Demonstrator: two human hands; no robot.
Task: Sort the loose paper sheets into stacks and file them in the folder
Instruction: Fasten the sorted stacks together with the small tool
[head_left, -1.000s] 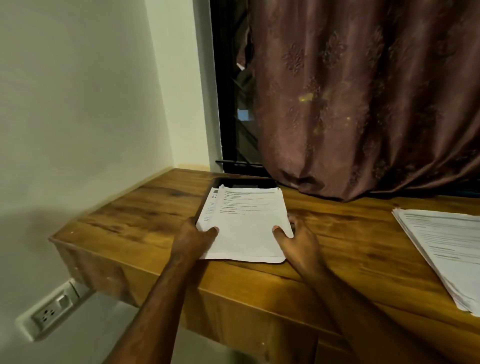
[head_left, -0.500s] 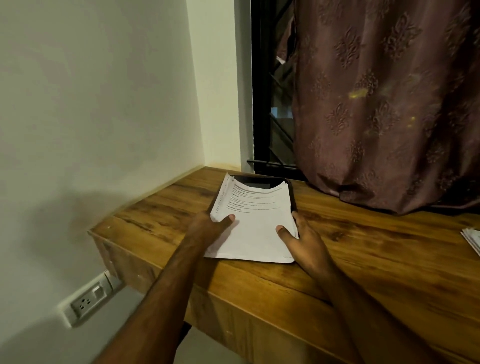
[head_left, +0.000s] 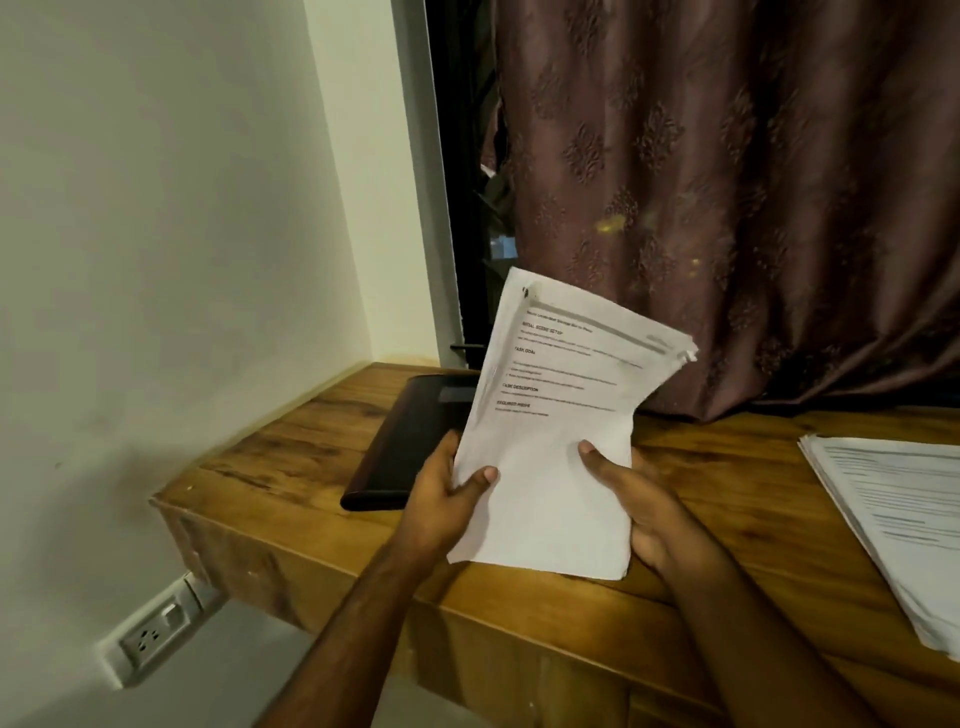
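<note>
A stack of printed white paper sheets (head_left: 556, 415) is held up off the wooden table (head_left: 291, 457), tilted with its top toward the curtain. My left hand (head_left: 447, 499) grips its lower left edge, thumb on the front. At the lower right edge my right hand (head_left: 628, 499) grips it the same way. A dark folder (head_left: 405, 452) lies flat on the table just left of and behind the sheets, partly hidden by them. A second stack of printed sheets (head_left: 893, 525) lies on the table at the right edge of view.
A brown patterned curtain (head_left: 727, 208) hangs behind the table and drapes onto its back edge. A pale wall (head_left: 156, 260) stands to the left, with a power socket (head_left: 153, 634) low beneath the table corner. A dark window frame (head_left: 457, 208) runs beside the curtain.
Both hands have lifted the paper stack off the folder and tilted it upright, leaving the dark folder uncovered. The view has swung back right, showing the second stack again.
</note>
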